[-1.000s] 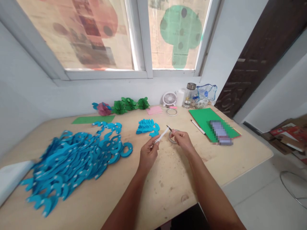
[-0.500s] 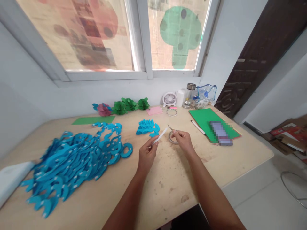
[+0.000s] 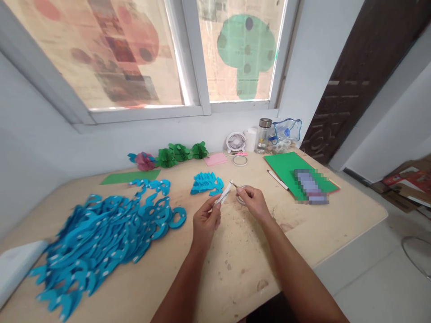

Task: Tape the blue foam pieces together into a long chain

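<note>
My left hand (image 3: pixel 206 216) is closed on a narrow white strip (image 3: pixel 224 194), which points up and away to the right. In my right hand (image 3: pixel 255 202) is a thin dark tool that looks like tweezers (image 3: pixel 234 184), pinched between thumb and fingers. Its tip is at the far end of the strip; whether it grips the strip I cannot tell. A roll of tape (image 3: pixel 240 201) lies on the table, partly hidden behind my right hand. Just beyond my left hand is a small group of blue ring-shaped pieces (image 3: pixel 206 182).
A large heap of blue pieces with white patches (image 3: pixel 104 237) covers the table's left side. Green paper flowers (image 3: pixel 182 152), a small fan (image 3: pixel 235 141) and a glass bottle (image 3: pixel 264 137) line the wall. To the right are a pen (image 3: pixel 278 180), green sheets (image 3: pixel 283 163) and a phone (image 3: pixel 310 186).
The tweezers' tip has moved left and down to the end of the white strip. Both hands keep their holds. The camera view has shifted slightly.
</note>
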A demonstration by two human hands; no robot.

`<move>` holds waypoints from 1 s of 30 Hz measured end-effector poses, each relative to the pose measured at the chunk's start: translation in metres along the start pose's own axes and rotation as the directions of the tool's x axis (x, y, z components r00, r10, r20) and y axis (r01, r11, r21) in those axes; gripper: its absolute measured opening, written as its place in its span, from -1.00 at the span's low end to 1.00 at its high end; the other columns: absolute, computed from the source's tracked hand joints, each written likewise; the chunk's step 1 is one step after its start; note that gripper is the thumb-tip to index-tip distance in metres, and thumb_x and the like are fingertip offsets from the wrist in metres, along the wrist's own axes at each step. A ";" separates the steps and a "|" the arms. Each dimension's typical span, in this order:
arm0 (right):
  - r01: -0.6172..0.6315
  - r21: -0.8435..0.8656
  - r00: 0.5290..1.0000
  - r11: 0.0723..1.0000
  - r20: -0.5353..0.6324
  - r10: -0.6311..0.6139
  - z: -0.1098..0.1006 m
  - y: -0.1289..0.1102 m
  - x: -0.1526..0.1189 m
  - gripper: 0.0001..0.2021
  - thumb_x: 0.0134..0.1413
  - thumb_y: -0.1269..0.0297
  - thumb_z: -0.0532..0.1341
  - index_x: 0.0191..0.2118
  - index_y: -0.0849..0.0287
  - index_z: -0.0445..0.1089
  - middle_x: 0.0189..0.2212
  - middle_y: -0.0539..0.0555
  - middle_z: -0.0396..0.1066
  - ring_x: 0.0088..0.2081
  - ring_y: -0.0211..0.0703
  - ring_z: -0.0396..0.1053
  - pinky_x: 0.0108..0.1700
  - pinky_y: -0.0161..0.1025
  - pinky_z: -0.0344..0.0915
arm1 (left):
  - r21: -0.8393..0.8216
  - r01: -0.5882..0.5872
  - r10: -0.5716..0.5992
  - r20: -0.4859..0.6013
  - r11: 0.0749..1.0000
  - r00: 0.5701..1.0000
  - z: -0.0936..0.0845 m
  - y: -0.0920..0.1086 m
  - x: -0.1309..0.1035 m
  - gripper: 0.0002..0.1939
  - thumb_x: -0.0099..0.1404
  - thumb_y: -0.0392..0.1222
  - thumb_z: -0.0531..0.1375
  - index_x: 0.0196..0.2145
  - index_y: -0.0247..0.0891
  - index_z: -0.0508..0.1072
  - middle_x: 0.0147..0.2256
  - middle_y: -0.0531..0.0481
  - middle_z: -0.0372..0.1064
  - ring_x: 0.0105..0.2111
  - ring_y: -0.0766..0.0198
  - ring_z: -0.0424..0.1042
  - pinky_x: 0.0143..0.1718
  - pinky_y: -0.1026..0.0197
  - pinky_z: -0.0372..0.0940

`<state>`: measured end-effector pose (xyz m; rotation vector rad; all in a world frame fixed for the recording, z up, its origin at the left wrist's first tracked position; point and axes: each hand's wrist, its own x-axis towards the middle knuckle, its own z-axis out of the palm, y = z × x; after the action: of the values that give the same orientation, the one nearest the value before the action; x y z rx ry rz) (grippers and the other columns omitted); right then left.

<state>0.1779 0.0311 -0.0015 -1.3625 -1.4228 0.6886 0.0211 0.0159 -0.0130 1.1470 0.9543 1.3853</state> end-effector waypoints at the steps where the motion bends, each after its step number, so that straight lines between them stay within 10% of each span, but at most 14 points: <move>1: 0.002 -0.006 1.000 1.000 0.003 -0.002 0.000 0.000 0.000 -0.57 0.03 -0.03 0.06 -0.52 0.25 0.41 -0.64 -0.05 0.18 -0.54 -0.30 0.13 -0.50 -0.36 -0.01 | 0.004 -0.003 0.003 0.007 1.000 1.000 0.000 0.000 0.000 -0.56 0.07 -0.06 0.23 -0.10 -0.30 0.44 -0.73 0.23 0.06 -0.78 0.53 -0.01 -0.74 0.40 -0.10; 30: 0.001 -0.097 0.996 0.995 -0.093 -0.010 0.003 -0.003 -0.004 -0.56 0.04 -0.04 0.06 -0.55 0.24 0.38 -0.65 -0.05 0.16 -0.55 -0.33 0.10 -0.50 -0.38 0.01 | 0.052 0.011 -0.012 0.014 0.999 1.000 0.003 -0.001 -0.003 -0.58 0.08 -0.06 0.22 -0.11 -0.29 0.43 -0.74 0.24 0.01 -0.78 0.52 -0.05 -0.73 0.39 -0.15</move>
<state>0.1738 0.0277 -0.0004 -1.4472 -1.3999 0.5507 0.0246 0.0129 -0.0139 1.1873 0.9903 1.3480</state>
